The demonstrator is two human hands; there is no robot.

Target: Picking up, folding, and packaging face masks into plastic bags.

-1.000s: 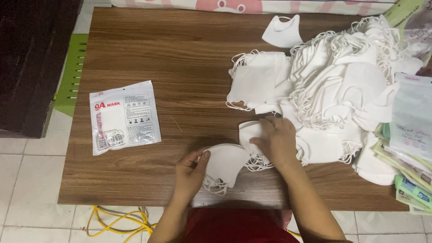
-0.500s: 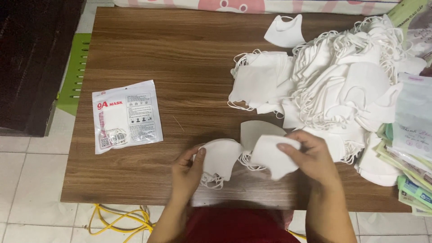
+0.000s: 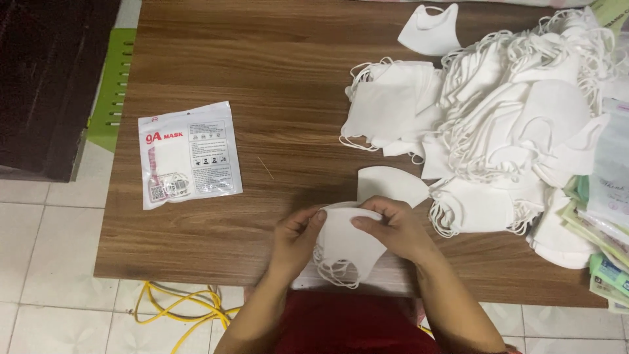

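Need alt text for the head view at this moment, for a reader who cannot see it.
Both hands, left and right, hold white masks together at the near edge of a wooden table. A big pile of white masks fills the right side, and a sealed mask packet lies flat to the left.

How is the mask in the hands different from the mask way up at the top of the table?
The held mask is pinched by the left hand and right hand at the near edge; the top mask lies alone, untouched, at the far edge. The held mask's loops dangle below it; the top mask looks cupped open. Both are white.
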